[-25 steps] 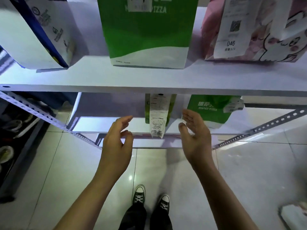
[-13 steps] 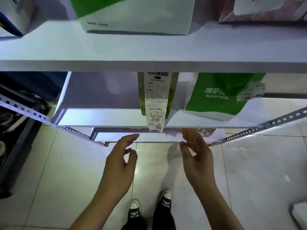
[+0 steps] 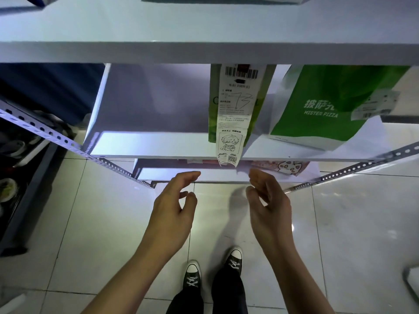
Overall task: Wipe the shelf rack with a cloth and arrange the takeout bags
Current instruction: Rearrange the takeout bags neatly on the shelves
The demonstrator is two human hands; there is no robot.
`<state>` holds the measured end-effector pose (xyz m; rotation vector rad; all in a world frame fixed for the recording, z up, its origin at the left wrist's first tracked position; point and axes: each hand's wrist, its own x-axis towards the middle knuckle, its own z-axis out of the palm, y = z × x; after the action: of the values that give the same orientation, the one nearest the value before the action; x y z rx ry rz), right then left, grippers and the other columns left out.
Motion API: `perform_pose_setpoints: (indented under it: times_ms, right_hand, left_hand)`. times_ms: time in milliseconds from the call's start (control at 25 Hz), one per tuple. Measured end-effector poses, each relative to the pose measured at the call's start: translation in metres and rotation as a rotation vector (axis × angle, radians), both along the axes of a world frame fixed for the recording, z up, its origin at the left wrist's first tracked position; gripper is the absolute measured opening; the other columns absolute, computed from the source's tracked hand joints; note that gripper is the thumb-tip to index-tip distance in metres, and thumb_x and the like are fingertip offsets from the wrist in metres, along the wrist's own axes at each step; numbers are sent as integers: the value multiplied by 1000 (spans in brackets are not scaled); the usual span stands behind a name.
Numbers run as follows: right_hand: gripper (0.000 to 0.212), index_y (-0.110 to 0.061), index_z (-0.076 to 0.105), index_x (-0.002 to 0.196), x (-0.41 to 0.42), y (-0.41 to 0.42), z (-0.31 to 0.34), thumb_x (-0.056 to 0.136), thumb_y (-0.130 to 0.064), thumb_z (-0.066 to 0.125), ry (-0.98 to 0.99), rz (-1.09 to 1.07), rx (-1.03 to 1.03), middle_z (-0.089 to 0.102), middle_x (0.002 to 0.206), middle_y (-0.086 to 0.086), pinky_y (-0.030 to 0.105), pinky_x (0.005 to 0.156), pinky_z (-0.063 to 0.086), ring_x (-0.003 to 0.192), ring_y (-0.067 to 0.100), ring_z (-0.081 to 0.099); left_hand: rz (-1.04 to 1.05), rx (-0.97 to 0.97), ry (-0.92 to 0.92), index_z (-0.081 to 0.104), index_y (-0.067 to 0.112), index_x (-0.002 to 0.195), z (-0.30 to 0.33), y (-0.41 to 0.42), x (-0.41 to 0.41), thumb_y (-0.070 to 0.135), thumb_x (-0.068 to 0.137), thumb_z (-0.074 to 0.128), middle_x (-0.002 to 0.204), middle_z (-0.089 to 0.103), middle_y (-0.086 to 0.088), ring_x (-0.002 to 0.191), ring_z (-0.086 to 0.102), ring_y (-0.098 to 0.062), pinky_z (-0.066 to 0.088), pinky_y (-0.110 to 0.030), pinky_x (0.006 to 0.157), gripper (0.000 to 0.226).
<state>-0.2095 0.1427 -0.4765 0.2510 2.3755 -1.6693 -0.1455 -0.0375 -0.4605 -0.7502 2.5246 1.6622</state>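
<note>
Head view looks down through a white shelf rack (image 3: 204, 52) onto two bare hands held out in front of the lowest visible board. Left hand (image 3: 174, 205) and right hand (image 3: 269, 205) are both empty, fingers loosely curved, palms turned toward each other with a gap between them. That reads like a reach set up to take a bag from both sides, though no bag is touched yet. No cloth in sight, so the step in hand looks like arranging, not wiping.

Middle shelf (image 3: 158, 146) carries two takeout bags on its right half. Narrow light-green bag (image 3: 260, 103) stands upright, long axis vertical, front face toward the camera. A long receipt (image 3: 233, 114) is stuck to that face and hangs down past the shelf's front edge, so the order number can be read from the aisle. Just beside it to the right stands the green pizza bag (image 3: 328, 105), also upright but tilted a bit, printed face turned forward, small label (image 3: 374, 105) on its right side. Left half of that shelf shows only the board.

Below, a pink bag with a cartoon cat (image 3: 288, 167) peeks out on the bottom shelf (image 3: 172, 175), just beyond the right hand's fingertips. Mostly hidden by the board above, so upright or lying flat is hard to say. Hands sit nearest this level, probably the target.
</note>
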Motion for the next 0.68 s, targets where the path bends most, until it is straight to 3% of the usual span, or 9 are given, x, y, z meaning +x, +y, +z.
perform_pose_setpoints:
  times_ms: [240, 400, 680]
  right_hand:
    - [36, -31, 65, 125, 11, -2, 22, 96, -11, 60, 4, -45, -7, 70, 122, -18, 39, 102, 53, 115, 1, 64]
    - [31, -27, 67, 123, 12, -8, 33, 97, -10, 61, 59, -15, 0, 71, 120, -13, 35, 100, 54, 112, 4, 65]
    - [30, -26, 67, 124, 24, -8, -23, 98, -12, 61, 63, 6, 40, 72, 120, -8, 24, 92, 54, 111, 6, 66]
  left_hand:
    - [-16, 23, -5, 57, 47, 122, 25, 1, 10, 12, 99, 48, 127, 58, 33, 112, 52, 15, 38, -1, 80, 43]
    - [-28, 33, 34, 59, 43, 121, 35, 4, 14, 9, 98, 48, 122, 61, 31, 116, 53, 9, 38, -1, 89, 43]
    - [-64, 51, 0, 59, 44, 120, -25, 3, 25, 11, 98, 47, 126, 61, 28, 117, 53, 11, 40, -2, 88, 41]
